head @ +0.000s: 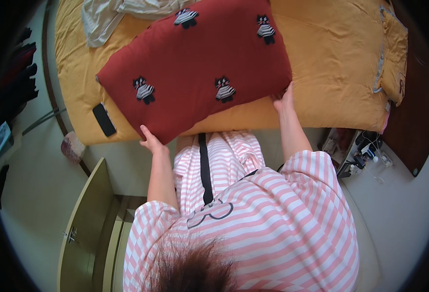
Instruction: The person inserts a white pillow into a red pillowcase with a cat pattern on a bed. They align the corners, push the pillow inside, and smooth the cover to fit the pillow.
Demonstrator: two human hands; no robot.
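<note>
A red pillow [196, 62] printed with several black cats in striped shirts lies tilted over the yellow bed sheet [320, 65]. My left hand [153, 141] grips its near left corner, thumb on top and fingers partly hidden beneath. At the near right corner, my right hand [285, 98] holds the pillow's edge, its fingers mostly under the fabric. A black smartphone [104, 119] rests on the sheet to the left of the pillow. White crumpled cloth [101, 22] lies beyond the pillow, at the far left part of the bed.
On the right, a folded yellow cloth [393, 58] lies at the bed's end beside a dark wooden board [415, 109]. Cables and chargers [368, 153] sit on a small cabinet by the bed. An open cabinet door [86, 226] stands at lower left; dark clothes [19, 73] hang at far left.
</note>
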